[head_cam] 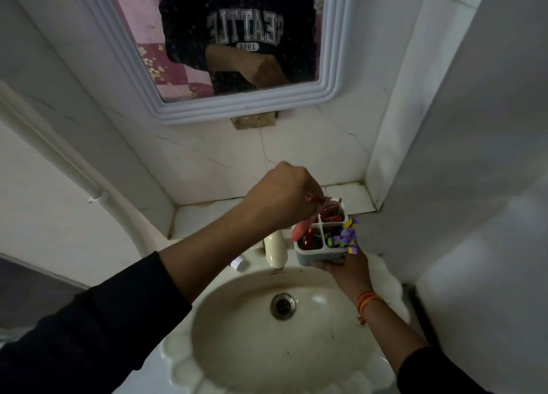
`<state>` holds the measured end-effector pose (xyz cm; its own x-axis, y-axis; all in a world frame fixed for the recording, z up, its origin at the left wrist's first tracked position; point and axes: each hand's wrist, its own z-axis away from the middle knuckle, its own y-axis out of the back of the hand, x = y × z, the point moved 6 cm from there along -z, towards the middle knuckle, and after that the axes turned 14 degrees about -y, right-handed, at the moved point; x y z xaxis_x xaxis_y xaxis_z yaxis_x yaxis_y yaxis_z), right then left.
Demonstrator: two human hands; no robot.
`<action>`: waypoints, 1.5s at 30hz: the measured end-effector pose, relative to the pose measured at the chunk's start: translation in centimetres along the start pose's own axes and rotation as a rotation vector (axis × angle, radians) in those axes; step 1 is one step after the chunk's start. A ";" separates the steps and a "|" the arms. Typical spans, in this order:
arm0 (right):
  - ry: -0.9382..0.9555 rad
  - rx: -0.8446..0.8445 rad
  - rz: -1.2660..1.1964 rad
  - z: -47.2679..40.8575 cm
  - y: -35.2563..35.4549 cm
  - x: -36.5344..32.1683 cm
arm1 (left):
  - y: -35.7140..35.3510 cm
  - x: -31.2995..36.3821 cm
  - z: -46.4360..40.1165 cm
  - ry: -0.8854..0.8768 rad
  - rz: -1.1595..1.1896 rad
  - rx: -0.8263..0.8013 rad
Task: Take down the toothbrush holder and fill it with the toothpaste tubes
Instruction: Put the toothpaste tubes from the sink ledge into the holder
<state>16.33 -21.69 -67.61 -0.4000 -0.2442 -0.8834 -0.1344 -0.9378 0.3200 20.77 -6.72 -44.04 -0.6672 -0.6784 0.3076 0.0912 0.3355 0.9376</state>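
A white toothbrush holder (318, 255) with several compartments hangs over the back right of the sink, resting on my right hand (345, 267), which grips it from below. Red toothpaste tubes (310, 241) stand in its compartments, and purple and yellow decoration (347, 236) sticks out at its right side. My left hand (284, 196) is closed above the holder's left edge, pinching the top of a red toothpaste tube (302, 226) that points down into the holder. My left hand's fingertips are hidden from view.
A cream scalloped sink (382, 361) with a metal drain (283, 306) lies below. A white tap (275, 250) stands at its back, left of the holder. A tiled ledge (207, 215) runs behind, under a white-framed mirror (237, 109). Walls close in on both sides.
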 end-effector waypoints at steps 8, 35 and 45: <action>0.012 -0.014 0.006 0.2 0.1 -0.4 | -3.9 -0.9 0.9 0.118 0.061 -0.134; -0.033 -0.156 -0.274 -0.8 -1.2 0.1 | -12.2 -21.7 15.3 1.094 0.169 -0.117; -0.127 -0.076 -0.063 -1.3 -0.4 1.8 | -6.3 -17.4 11.8 0.810 0.314 0.353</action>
<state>16.80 -22.07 -69.76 -0.5048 -0.1560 -0.8490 -0.0954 -0.9674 0.2344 23.08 10.74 -57.24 0.0802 -0.7269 0.6820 -0.1388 0.6694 0.7298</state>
